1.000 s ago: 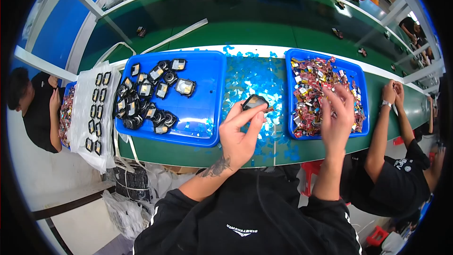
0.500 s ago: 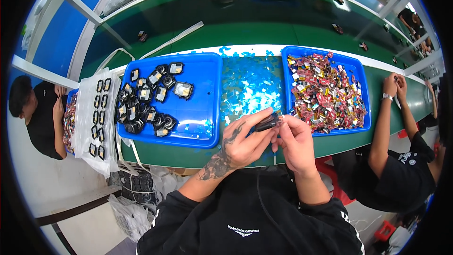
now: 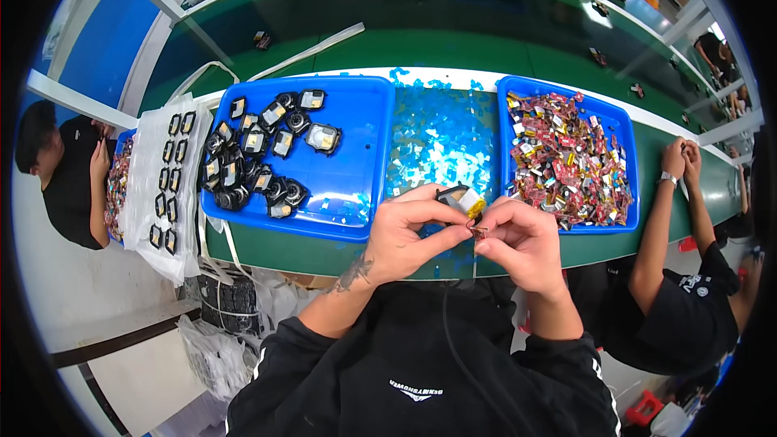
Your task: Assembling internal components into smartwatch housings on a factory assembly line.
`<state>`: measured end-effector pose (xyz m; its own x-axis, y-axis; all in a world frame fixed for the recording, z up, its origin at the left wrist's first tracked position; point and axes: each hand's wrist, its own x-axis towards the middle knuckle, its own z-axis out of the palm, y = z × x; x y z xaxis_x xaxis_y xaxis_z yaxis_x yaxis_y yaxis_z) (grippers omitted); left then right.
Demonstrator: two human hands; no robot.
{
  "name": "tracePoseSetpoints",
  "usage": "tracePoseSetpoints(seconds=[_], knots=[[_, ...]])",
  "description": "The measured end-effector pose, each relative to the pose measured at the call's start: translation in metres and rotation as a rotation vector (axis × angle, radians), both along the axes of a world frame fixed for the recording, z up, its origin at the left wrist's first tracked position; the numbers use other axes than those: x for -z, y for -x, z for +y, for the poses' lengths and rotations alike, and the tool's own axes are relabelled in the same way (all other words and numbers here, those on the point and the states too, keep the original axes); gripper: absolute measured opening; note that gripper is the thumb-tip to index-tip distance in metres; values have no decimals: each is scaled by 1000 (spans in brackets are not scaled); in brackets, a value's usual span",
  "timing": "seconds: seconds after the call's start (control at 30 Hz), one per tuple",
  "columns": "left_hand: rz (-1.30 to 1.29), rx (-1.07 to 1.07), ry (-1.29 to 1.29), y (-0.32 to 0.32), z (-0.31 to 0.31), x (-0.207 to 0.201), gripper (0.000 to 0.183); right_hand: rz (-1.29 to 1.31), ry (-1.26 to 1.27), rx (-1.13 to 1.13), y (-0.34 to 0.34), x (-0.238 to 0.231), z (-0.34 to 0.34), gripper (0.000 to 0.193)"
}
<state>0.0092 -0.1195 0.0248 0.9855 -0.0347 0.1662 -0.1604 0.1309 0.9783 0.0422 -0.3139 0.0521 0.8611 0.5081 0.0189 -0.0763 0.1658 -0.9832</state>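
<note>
My left hand (image 3: 409, 231) is closed round a black watch-like case (image 3: 453, 196) with a pale square face, held over the front of the bench. From its right side sticks out a piece of yellow film (image 3: 476, 209). Thumb and fingers of my right hand (image 3: 528, 247) pinch a small reddish circuit board (image 3: 480, 233) close beside the case. The left thumb tip reaches that board too. How the board joins the case is hard to make out, as fingers cover part of both.
A blue tray (image 3: 344, 222) on the left holds several black cases. Another blue tray (image 3: 634, 163) on the right is heaped with small red circuit boards. Blue film scraps (image 3: 441, 142) litter the green bench between them. White sheeting (image 3: 146, 194) carries rows of cases. Co-workers sit at both sides.
The case has turned in my left hand, so its pale face and yellow film now show. My right hand has shifted slightly and now pinches the small board. The whole view has moved a little.
</note>
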Motion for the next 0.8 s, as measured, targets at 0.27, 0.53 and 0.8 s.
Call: tracePoseSetpoints(seconds=[0.27,0.53,0.8], knots=[[-139,163,-175,-6,17,-12,12,352,92,-320,-16,-27,-12,11],[89,134,-206,-3,9,-20,7,120,123,-23,-6,-17,-4,8],[137,40,-47,-3,-2,-14,11,12,121,106,-1,-9,6,17]])
